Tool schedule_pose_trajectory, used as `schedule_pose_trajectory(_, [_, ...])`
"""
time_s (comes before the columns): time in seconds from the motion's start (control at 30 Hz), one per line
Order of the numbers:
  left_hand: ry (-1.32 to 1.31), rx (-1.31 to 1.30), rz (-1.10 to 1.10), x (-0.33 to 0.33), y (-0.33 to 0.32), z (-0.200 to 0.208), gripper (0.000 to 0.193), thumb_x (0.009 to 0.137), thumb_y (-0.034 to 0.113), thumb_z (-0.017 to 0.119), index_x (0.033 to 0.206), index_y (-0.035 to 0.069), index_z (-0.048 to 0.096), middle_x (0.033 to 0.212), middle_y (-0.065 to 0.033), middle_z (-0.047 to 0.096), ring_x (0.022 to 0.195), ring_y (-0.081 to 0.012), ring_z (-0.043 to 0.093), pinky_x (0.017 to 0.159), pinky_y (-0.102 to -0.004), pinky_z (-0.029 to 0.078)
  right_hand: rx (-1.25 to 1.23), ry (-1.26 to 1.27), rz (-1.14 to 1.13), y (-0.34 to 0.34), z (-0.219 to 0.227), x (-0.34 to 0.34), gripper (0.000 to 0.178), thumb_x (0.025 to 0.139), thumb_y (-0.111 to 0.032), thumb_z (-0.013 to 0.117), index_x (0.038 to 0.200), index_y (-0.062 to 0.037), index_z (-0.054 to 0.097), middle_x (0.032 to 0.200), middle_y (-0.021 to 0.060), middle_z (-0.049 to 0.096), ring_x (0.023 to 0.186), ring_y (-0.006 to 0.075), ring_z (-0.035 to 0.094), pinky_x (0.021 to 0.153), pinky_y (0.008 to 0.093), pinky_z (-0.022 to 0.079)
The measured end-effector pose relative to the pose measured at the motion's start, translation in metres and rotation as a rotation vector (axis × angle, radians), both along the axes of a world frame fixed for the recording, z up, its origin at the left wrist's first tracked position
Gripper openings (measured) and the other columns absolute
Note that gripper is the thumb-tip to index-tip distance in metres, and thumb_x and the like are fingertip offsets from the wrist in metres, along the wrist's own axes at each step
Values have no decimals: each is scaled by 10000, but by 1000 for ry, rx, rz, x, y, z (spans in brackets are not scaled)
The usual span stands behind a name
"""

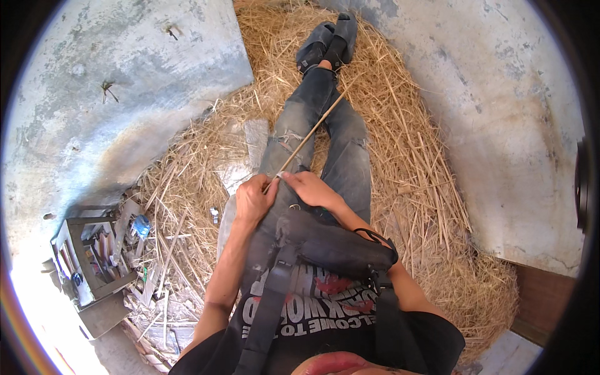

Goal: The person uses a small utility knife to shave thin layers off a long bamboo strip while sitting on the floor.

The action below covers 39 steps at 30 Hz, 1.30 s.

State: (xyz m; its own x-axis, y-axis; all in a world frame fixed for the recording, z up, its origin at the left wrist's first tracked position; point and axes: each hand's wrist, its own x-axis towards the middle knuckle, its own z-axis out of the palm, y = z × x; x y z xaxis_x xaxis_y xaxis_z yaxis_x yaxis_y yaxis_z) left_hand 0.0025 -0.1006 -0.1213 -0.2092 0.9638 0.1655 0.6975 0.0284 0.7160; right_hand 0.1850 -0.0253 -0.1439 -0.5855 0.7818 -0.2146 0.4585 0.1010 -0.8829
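A long, thin tan stick [317,127] slants from my hands over my outstretched legs toward my feet. It tapers to a fine tip over the straw, near my ankles. My left hand [253,199] is closed around its near end, fingers curled. My right hand [310,189] meets the left one at the same spot, its thumb pressed on the stick; its other fingers are partly hidden beneath. Under both hands are my worn dark jeans [347,156], torn at the knees.
Loose dry straw [406,156] covers the floor around my legs. At the left stands a wooden box [90,256] with tools and papers, beside a crumpled blue plastic piece [141,226]. Weathered grey walls rise at left [144,81] and right [506,125]. A black pouch [337,250] lies across my waist.
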Motion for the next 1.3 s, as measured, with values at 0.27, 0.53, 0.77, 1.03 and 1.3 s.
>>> schedule_pose_trajectory(0.27, [-141, 112, 0, 3, -26, 6, 213, 855, 167, 845, 791, 36, 690, 666, -109, 685, 552, -216, 662, 519, -334, 496, -483, 576, -505, 12, 11, 13, 428, 1029, -469, 647, 979, -44, 662, 628, -43, 489, 468, 38, 373, 424, 241, 269])
schedule_pose_trajectory(0.53, [42, 338, -20, 21, -16, 6, 143, 843, 109, 828, 881, 74, 695, 748, -68, 662, 621, -244, 656, 511, -359, 494, -91, 438, -115, -3, 35, -3, 342, 973, -265, 766, 1171, -6, 664, 928, -13, 674, 843, 65, 580, 749, 252, 491])
schedule_pose_trajectory(0.77, [-96, 225, -332, 26, 4, 41, 215, 842, 54, 794, 1047, 33, 729, 819, -136, 676, 715, -307, 685, 627, -391, 551, 1, 393, -342, 5, 21, 9, 306, 984, -317, 748, 1014, -34, 635, 715, -36, 544, 672, 64, 485, 599, 271, 407])
schedule_pose_trajectory(1.03, [212, 657, -104, -28, 40, 78, 345, 834, 63, 808, 1169, 90, 727, 1151, -129, 697, 904, -268, 717, 702, -415, 555, 137, 254, -21, -6, 33, 15, 341, 974, -360, 732, 1042, -36, 648, 688, 133, 622, 608, 268, 638, 594, 387, 478])
schedule_pose_trajectory(1.3, [869, 836, -435, -38, 70, 178, 429, 798, 319, 851, 1209, 263, 742, 1368, 14, 629, 1247, -168, 606, 1148, -470, 378, 395, 63, 86, -4, 61, 17, 324, 953, -342, 730, 1118, -67, 681, 748, 145, 699, 714, 379, 695, 628, 459, 521])
